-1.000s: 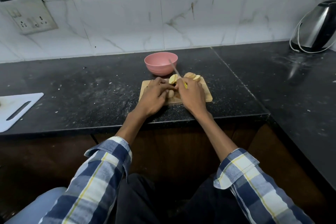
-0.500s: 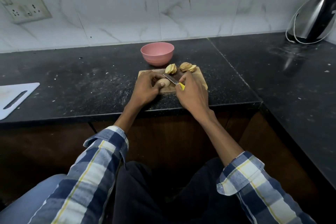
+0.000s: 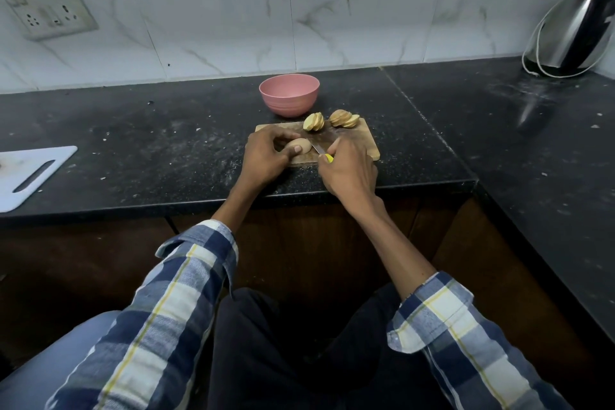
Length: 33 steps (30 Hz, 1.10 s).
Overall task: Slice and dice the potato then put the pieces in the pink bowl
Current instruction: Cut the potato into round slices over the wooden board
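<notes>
One potato piece (image 3: 298,146) is gripped by left hand (image 3: 266,156) on cutting board (image 3: 367,143); knife (image 3: 320,150) is clenched in right hand (image 3: 349,170), blade beside it.

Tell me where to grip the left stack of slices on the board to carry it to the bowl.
Probably pinch the left stack of slices across its two flat end faces, coming from above. The slices stand on edge, leaning together, so squeezing along the row should keep them together. The pink bowl sits just behind.
</notes>
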Tool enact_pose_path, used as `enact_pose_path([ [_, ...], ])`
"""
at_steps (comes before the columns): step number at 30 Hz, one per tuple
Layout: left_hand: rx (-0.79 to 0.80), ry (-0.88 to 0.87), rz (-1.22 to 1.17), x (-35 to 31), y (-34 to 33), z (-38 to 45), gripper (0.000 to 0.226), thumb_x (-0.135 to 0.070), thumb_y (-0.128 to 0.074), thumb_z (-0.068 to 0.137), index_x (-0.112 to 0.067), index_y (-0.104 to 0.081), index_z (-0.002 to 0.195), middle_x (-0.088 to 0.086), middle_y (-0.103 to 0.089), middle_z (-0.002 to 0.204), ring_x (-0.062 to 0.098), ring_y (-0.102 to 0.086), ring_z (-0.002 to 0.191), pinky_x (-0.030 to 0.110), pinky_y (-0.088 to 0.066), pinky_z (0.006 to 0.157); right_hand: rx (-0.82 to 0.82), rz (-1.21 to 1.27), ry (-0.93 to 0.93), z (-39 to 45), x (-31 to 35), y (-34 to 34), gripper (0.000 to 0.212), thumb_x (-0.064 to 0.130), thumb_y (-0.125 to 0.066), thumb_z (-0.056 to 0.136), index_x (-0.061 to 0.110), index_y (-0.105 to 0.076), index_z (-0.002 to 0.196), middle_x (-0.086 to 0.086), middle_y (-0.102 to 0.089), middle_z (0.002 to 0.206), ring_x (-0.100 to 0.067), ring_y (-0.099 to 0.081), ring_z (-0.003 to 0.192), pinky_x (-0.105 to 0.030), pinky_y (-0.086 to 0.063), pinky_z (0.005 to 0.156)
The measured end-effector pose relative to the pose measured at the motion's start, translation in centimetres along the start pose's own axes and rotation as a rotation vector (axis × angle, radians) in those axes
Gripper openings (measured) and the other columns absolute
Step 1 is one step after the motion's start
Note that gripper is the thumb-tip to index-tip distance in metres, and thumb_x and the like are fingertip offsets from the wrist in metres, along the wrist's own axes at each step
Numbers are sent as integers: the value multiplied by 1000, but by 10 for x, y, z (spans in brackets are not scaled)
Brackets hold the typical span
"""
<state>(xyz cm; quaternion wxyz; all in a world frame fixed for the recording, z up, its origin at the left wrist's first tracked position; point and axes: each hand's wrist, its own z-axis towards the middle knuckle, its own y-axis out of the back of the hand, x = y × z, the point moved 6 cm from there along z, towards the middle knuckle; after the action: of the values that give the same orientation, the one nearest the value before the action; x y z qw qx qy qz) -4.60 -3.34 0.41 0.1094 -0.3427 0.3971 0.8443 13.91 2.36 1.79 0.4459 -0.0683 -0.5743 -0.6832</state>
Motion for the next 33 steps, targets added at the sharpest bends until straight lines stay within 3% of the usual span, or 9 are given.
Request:
enact_pose_path([
  [11, -26, 24, -61, 6, -1, 1, 26, -24, -89, 80, -20, -81, 104, -9, -77, 103, 5, -72, 91, 37, -61, 87, -19, -51, -35, -3, 11, -3, 25, 32, -69, 96, 14, -64, 112, -7, -67, 110, -29, -66, 102, -47, -57, 81],
  [23, -50, 94, -74, 7, -2, 2, 20, -22, -90, 78, -27, -81, 96, -15, -76, 96, 4, -71, 90, 41, -61, 88, -66, -51, -3, -9, 13, -4, 18, 25, -70, 96, 14, -65, 110, -7, -66, 109, -25, -65, 100, -34, -44, 69],
  [27, -58, 73, -65, 4, -1, 2, 21, -20, -90, 78, -21, -82, 98, -15, -74, 93, 1, -70, 86, 37, -60, 85, -67, -55, -11, -7, 21, -8, 21, 25, -69, 96, 13, -64, 113, -9, -66, 111, -29, -65, 104, -40, -51, 77],
  [33, -83, 81, -44, 1, 0, 0, 19, -22, -90, 79, -24, -82, 96, -20, -71, 88, -3, -67, 83, 35, -59, 86, -117, -87, 14, -17, 21, -9, 17, 25, -71, 95, 16, -64, 108, -7, -67, 106, -26, -66, 99, -43, -57, 76],
])
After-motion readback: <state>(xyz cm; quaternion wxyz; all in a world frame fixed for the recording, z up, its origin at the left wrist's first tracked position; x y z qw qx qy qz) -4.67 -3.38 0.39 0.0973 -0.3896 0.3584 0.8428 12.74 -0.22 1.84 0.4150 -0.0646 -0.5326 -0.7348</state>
